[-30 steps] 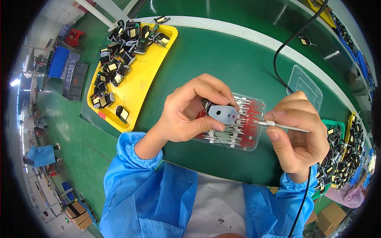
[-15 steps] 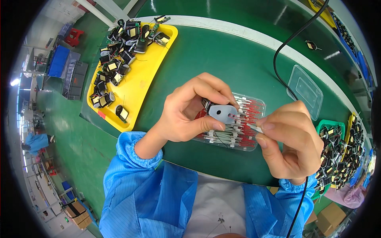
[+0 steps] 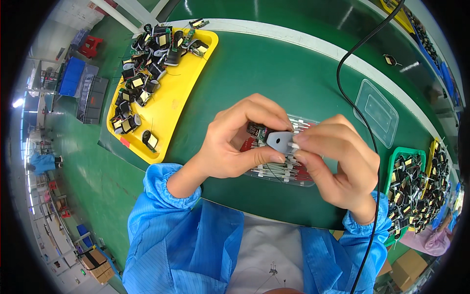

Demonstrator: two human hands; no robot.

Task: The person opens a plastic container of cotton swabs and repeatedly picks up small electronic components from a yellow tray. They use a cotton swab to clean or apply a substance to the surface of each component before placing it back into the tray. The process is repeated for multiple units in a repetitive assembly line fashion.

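My left hand (image 3: 232,139) is closed around a small assembly with a grey plastic end plate (image 3: 280,141) and a circuit board (image 3: 257,130) beside it. The plate has a dark round hole and faces up. At the plate's right end, my right hand (image 3: 342,159) pinches a small white connector (image 3: 294,145) between thumb and fingers. Whether the connector sits inside the plate's opening or only against it, I cannot tell. Beneath both hands stands a clear plastic box holding many red and white wire leads (image 3: 284,170), partly covered by the hands.
A yellow tray (image 3: 183,93) with many similar black assemblies stands at the left. At the right are a green tray (image 3: 390,169) of more assemblies and a clear lid (image 3: 377,115). A black cable (image 3: 342,83) hangs across the right side, passing in front of my right forearm.
My right hand has moved left with the white connector and brought it to the grey plate. The left hand has turned the plate slightly and shifted it a little right.
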